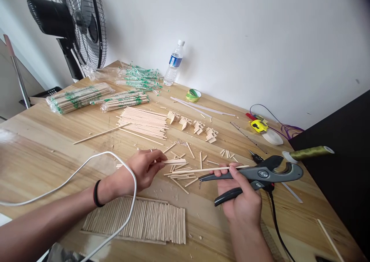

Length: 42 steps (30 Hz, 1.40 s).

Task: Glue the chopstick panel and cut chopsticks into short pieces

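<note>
My left hand (146, 168) is closed round a few short wooden sticks (177, 162), their ends sticking out to the right past the fingertips. In my right hand (241, 198) lies a grey pipe cutter (276, 173) with black handles, jaws pointing right. The thumb of that hand also presses a longer thin wooden stick (202, 170) against the fingers, above the cutter. Cut sticks (182, 176) are scattered between the two hands. Below my left forearm is a flat panel (150, 219) of sticks set side by side.
A white cable (134, 192) crosses my left wrist. Behind lie a stack of bare sticks (143, 123), small stick bundles (198, 127) and wrapped chopsticks (81, 96). A bottle (174, 65), green tape roll (193, 95), yellow tape measure (258, 126), thread spool (312, 153) and fan (81, 23) stand around.
</note>
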Motion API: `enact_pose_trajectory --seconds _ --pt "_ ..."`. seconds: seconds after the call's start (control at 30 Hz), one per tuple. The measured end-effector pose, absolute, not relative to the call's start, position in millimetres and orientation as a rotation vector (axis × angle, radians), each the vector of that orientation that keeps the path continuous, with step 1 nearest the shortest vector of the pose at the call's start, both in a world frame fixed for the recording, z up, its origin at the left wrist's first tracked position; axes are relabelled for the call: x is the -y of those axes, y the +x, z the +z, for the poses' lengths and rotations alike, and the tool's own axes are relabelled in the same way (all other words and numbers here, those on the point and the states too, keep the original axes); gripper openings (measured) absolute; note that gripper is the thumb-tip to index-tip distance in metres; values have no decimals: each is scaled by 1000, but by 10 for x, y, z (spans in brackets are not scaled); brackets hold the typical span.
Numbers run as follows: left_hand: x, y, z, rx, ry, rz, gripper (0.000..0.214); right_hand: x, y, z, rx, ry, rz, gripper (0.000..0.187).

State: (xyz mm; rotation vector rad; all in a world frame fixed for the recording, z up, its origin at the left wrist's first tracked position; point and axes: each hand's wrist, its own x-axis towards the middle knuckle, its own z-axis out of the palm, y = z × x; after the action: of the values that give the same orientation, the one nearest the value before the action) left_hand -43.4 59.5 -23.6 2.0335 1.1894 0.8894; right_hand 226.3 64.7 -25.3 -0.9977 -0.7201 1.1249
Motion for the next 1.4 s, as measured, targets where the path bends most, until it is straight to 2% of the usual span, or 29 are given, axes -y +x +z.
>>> enact_pose_trajectory --seconds 0.8,1.4 --pt "-560 -396 -236 -1068 2001 806 21 -622 2162 -298 838 -973 1107 21" --pt "-547 -387 -289 -1090 1985 852 17 -611 2123 -292 830 -987 1022 23"
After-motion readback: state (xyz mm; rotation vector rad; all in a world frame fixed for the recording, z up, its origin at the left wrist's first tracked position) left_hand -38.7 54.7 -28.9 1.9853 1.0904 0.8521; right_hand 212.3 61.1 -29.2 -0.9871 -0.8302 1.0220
